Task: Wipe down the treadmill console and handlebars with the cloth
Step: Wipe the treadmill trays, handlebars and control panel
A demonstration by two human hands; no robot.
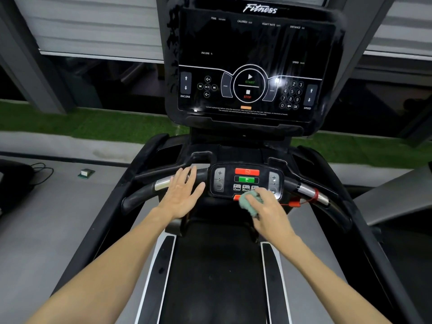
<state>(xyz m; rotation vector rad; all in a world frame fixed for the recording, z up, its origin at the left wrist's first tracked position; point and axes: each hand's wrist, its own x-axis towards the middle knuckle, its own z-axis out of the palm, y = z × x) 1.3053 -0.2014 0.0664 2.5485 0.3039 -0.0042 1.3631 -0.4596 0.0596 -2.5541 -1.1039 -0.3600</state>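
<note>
Head view: the console (pixel 250 66) rises well beyond both hands. The handlebars (pixel 142 192) run crosswise, left to right, beneath them. The left hand (pixel 184 195) is spread flat, fingers straight, over the left bar. The right hand (pixel 268 211) holds the bunched green cloth (pixel 248 201) against the small button panel (pixel 245 181), so the right bar is probably the nearer stretch to wipe next.
</note>
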